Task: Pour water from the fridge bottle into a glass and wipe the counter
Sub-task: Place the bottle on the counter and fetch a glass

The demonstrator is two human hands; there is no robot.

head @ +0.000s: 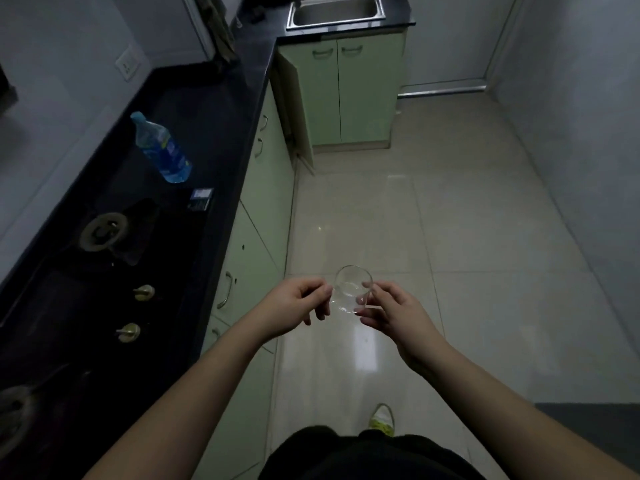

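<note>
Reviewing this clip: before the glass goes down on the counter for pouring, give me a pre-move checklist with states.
1. Glass held: ok, between left hand and right hand, over the floor.
2. Glass empty: cannot tell.
3. Bottle on counter: ok, upright.
4. Bottle cap off: not ok, cap still on.
5. Free counter beside bottle: ok.
6. Wiping cloth at hand: cannot tell.

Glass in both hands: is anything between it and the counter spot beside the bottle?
Nothing visible. The glass is held over the floor, right of the counter. The counter in front of the bottle looks bare; a small dark box lies nearer the edge.
</note>
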